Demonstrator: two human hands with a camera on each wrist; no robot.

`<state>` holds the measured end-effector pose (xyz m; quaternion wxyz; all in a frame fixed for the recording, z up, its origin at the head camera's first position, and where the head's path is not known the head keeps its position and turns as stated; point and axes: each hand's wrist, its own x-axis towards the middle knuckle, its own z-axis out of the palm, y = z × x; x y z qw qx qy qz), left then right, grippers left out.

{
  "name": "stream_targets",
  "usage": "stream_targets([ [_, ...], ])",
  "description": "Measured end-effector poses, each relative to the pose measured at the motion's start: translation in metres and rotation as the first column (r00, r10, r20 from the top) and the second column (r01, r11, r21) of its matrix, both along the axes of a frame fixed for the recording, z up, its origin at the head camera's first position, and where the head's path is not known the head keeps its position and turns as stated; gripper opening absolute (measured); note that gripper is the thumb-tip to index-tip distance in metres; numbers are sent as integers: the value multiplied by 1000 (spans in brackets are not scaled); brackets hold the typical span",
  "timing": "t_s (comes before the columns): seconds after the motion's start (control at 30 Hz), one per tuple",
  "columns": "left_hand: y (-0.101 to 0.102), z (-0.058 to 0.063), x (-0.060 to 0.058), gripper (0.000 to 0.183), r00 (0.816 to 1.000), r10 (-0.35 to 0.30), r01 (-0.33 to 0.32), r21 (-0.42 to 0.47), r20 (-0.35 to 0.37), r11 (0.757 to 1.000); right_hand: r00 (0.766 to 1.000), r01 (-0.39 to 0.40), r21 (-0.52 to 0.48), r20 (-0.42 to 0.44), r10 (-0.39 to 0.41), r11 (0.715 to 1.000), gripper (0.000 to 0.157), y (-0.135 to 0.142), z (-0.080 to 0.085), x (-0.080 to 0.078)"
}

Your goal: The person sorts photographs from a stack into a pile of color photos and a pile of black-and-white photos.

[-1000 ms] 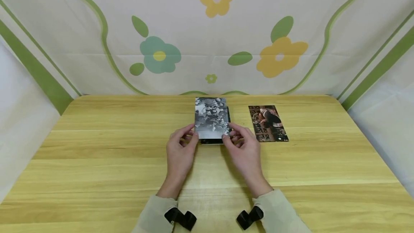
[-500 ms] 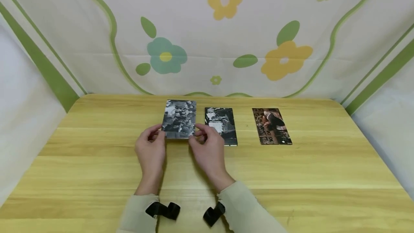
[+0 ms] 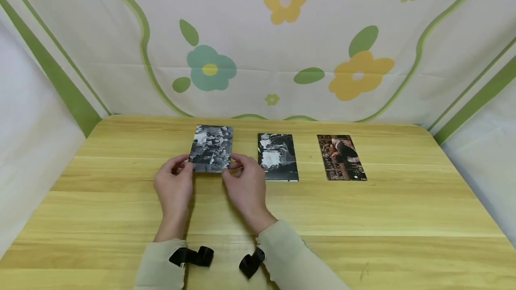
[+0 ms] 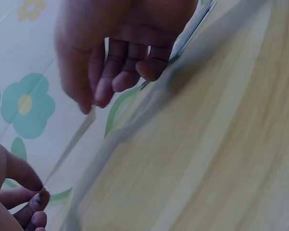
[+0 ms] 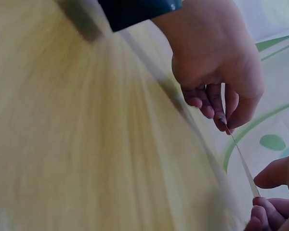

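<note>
A black-and-white photo card (image 3: 211,149) showing a crowd is held by its two near corners. My left hand (image 3: 175,187) pinches its left corner between thumb and fingers, and my right hand (image 3: 247,185) pinches the right one. Seen nearly edge-on in the left wrist view, the card (image 4: 70,147) is a thin strip stretched between both hands, raised over the tabletop with a shadow below. Just right of my right hand lies a second black-and-white photo card (image 3: 278,158), flat on the table. Further right lies a brown-toned photo card (image 3: 342,158) with a dark figure.
The light wooden table (image 3: 363,214) reaches back to a white cloth backdrop (image 3: 258,35) printed with flowers and green lines. Black straps (image 3: 193,256) circle both sleeved wrists.
Both hands have carried the crowd photo card left, off the second black-and-white card, which now shows fully. The head view has also shifted slightly.
</note>
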<state>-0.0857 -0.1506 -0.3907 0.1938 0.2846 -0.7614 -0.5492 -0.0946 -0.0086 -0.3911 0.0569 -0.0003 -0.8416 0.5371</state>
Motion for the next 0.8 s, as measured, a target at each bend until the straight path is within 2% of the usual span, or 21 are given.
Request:
stream_targets([
  [0.23,-2,-4,-2,31,992,-82,89,-72,97,993,999,-9,115,35,5,993,39,2,-5,-2],
  [0.47,-5,-8,-3,32,994,-79,90,-149,81,985,999,-31,274,32,23,961,38,-4,-6,-3],
  [0.8,-5,-12,-2,33,993,-88,102,-193,80,976,999,-54,357,14,53,933,39,-4,-6,-2],
])
